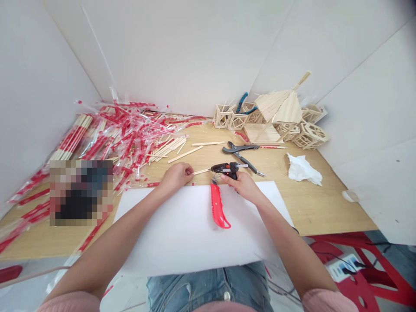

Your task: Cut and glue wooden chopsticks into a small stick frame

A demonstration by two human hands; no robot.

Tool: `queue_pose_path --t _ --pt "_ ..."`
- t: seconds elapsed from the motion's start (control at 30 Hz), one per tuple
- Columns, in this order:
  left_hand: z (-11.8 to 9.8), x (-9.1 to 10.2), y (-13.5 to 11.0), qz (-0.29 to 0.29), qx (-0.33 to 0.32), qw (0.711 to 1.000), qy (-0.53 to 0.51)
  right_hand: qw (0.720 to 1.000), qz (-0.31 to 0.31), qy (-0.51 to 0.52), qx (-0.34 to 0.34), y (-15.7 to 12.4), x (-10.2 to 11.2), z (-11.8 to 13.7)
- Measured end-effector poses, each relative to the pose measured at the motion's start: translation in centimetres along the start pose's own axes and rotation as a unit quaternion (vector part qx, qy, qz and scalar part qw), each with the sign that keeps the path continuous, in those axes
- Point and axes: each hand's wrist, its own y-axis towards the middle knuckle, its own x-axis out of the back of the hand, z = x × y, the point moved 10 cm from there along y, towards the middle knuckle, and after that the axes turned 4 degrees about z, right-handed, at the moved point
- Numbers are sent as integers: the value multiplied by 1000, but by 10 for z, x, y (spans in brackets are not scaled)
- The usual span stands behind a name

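My left hand pinches the near end of thin wooden sticks, which point right. How many sticks it holds I cannot tell. My right hand is wrapped round a black hot glue gun, with a pale glue stick poking from its back. The gun's nozzle meets or nearly meets the right end of the sticks. Just below the nozzle, a red utility knife lies on a white sheet at the table's front.
Red-and-clear wrappers and bundled chopsticks crowd the left. Loose sticks lie behind my left hand. Dark cutting pliers, a crumpled tissue and wooden stick models occupy the right. A power strip sits below the table's right edge.
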Motion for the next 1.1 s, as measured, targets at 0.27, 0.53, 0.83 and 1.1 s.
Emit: queue_pose_path --t 0.27,0.53,0.83,1.1 --pt "2 -1 0 1 4 1000 2 1000 -9 17 -19 -1 9 -14" --pt "4 -3 2 -1 0 1000 2 999 -33 26 -22 -3 21 -20" --pt "5 -4 3 -1 -5 1000 -2 998 -57 19 -31 -4 29 -31" --pt "5 -4 3 -5 -8 1000 -2 999 -41 15 -19 -3 19 -19"
